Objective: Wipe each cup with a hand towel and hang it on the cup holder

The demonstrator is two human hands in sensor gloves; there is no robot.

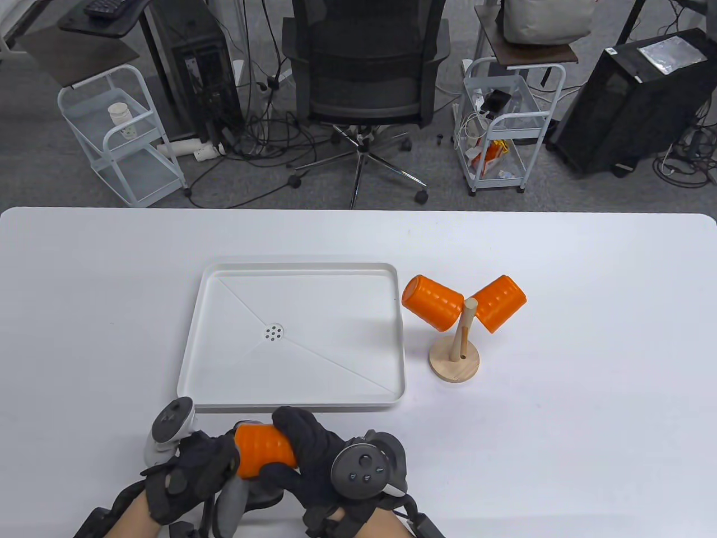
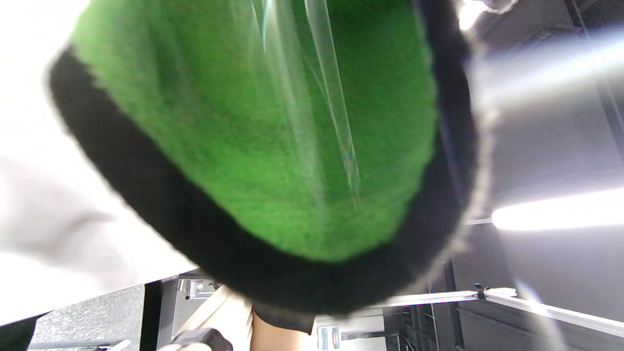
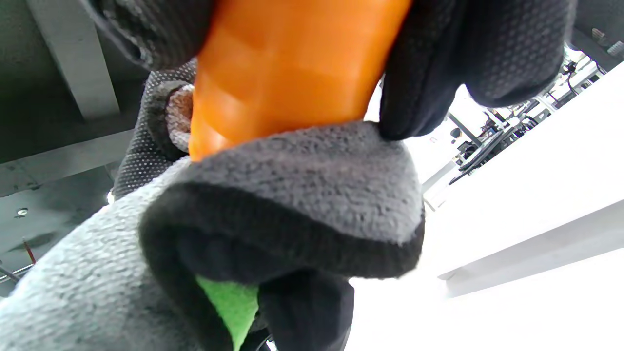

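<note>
Cup holder (image 1: 455, 358), a pale wooden disc with a slanted post, already carries two ribbed orange cups (image 1: 434, 302) splayed left and right. Beside it to the left sits a smooth white tray (image 1: 193, 358). Nearer than the tray, the third cup (image 1: 263, 451) lies on its side, long axis running left to right, well apart from the holder. The right hand (image 1: 313, 459) curls over it; the left hand (image 1: 190, 476) grips the fuzzy grey towel (image 3: 302, 180) against its end.
</note>
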